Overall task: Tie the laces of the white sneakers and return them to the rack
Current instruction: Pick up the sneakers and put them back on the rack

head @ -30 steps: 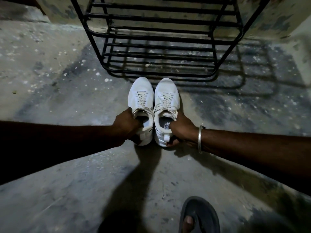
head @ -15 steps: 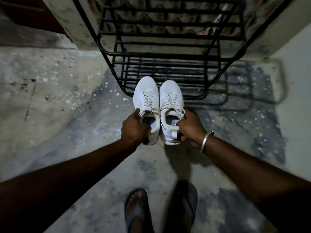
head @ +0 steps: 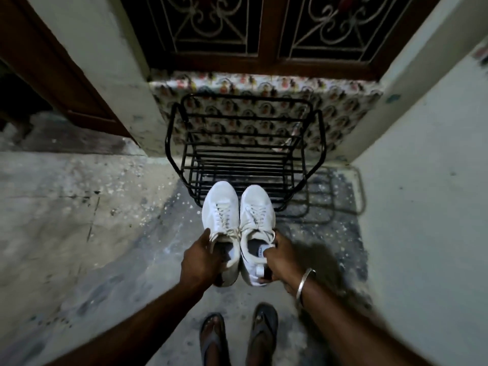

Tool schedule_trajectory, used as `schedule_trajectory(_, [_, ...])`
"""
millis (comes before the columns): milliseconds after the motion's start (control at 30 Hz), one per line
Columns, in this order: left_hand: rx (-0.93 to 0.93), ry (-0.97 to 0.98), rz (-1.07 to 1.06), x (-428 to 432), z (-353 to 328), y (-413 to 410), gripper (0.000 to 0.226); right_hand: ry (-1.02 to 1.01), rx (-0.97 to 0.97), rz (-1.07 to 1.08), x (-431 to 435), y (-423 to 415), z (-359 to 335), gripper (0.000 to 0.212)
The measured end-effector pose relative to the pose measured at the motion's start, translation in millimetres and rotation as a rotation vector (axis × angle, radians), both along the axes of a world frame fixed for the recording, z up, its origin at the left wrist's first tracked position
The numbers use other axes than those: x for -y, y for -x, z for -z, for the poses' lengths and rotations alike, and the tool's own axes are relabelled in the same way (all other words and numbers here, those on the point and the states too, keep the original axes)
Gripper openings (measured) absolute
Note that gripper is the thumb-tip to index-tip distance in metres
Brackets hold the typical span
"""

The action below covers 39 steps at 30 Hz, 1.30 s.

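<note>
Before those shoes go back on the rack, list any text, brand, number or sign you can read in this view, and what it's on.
Insole label inside the right-hand white lace-up sneaker, held by the right hand: dark print on a pale patch, too blurred to read.
White sneaker held by the left hand: no visible text.
Black metal shoe rack, patterned cloth behind it, silver bangle, flip-flops: no lettering; the cloth shows only repeated figures.

Single head cam, wide-angle, looks steeply down and forward at the black rack (head: pixel 245 151). Rack sits upper centre, fairly near; the wearer's feet show below it at the frame's bottom edge.
</note>
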<state>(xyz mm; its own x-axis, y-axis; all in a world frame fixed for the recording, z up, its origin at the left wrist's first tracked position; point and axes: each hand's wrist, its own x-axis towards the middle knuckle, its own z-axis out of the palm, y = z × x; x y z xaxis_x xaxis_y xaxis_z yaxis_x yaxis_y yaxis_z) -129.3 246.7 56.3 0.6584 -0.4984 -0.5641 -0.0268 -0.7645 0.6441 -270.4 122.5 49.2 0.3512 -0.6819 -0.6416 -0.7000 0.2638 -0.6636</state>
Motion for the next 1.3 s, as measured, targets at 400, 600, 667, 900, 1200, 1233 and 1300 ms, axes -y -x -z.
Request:
schedule_trajectory(400, [0.091, -0.007, 0.012, 57.3, -111.4, -8.8, 0.063, 0.086, 0.017, 0.063, 44.6, -6.5, -117.0, 0.045])
schedule_trajectory(600, [0.040, -0.003, -0.032, 79.1, -114.3, -14.4, 0.073, 0.054, 0.047, 0.064, 68.4, -11.6, -126.5, 0.038])
schedule_trajectory(667, [0.053, -0.002, -0.043, 85.6, -111.2, -16.2, 0.070, 0.060, 0.041, 0.042, 76.5, -16.9, -124.9, 0.040])
schedule_trajectory(900, [0.017, -0.014, -0.009, 119.7, -76.6, -59.4, 0.073, 0.029, 0.006, 0.056, 108.3, -59.1, -92.9, 0.043])
schedule_trajectory(1200, [0.054, 0.001, 0.050, 186.8, -20.8, -138.7, 0.075, 0.049, -0.006, 0.055, 172.0, -138.2, -36.8, 0.044])
schedule_trajectory(1233, [0.049, 0.003, 0.044, 193.2, -11.2, -146.4, 0.076, 0.050, 0.000, 0.066, 178.2, -144.8, -26.4, 0.045])
schedule_trajectory(1300, [0.027, 0.005, 0.044, 210.0, 12.3, -157.9, 0.079, 0.046, 0.000, 0.062, 194.8, -156.6, -4.5, 0.048])
